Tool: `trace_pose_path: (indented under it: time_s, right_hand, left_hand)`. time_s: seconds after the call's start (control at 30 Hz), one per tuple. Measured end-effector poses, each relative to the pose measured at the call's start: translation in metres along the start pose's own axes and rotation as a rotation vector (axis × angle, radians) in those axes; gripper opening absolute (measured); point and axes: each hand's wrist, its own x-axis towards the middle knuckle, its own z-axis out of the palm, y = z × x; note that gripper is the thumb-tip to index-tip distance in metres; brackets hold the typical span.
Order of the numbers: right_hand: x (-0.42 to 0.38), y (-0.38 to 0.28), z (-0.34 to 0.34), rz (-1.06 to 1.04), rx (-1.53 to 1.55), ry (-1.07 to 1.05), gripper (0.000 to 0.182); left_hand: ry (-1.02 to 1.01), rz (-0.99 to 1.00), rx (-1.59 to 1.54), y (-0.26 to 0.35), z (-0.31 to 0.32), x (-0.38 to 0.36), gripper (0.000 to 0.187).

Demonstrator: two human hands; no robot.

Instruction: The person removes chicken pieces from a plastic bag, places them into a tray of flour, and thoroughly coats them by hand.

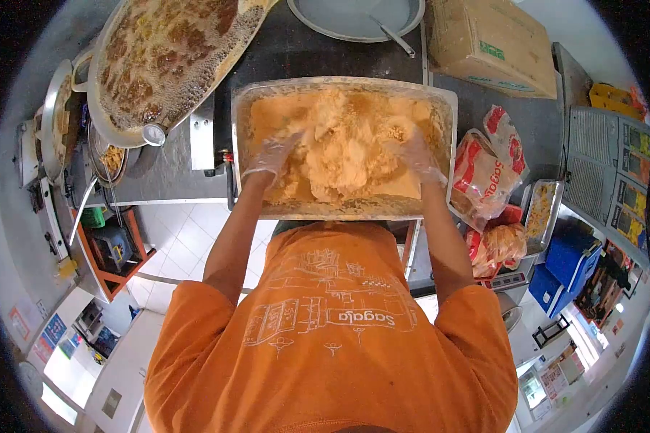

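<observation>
A large rectangular clear tub (245,137) stands on the dark counter in front of me, filled with a pale orange crumbly mixture (343,155). Both my hands wear thin clear gloves and are sunk into it. My left hand (273,157) digs into the left side of the heap, fingers partly buried. My right hand (419,155) grips the right side of the heap, its fingertips also hidden in the mixture. My orange shirt fills the bottom of the view.
A big round pan (166,54) of browned, frothy contents with a dial thermometer (154,134) sits at the back left. Behind the tub is a round tray with a spoon (354,18). A cardboard box (495,43), red-and-white bags (484,177), a small metal tray (542,209) and a blue cooler (570,263) stand right.
</observation>
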Motion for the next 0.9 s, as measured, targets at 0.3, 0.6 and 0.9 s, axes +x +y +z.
trace_pose_path:
  time_s: [0.3,0.6,0.9]
  right_hand:
    - [-0.001,0.100,0.002,-0.394,-1.179,0.582,0.041]
    - [0.033,-0.014,0.072,-0.079,-1.051,-0.102,0.034]
    - [0.048,0.081,0.040,-0.530,-1.126,0.034,0.026]
  left_hand:
    - [0.354,0.314,0.321,-0.055,-0.005,-0.001,0.057]
    - [0.279,0.391,0.601,0.007,-0.004,0.015,0.050]
    - [0.408,0.661,0.392,0.085,0.024,0.021,0.075]
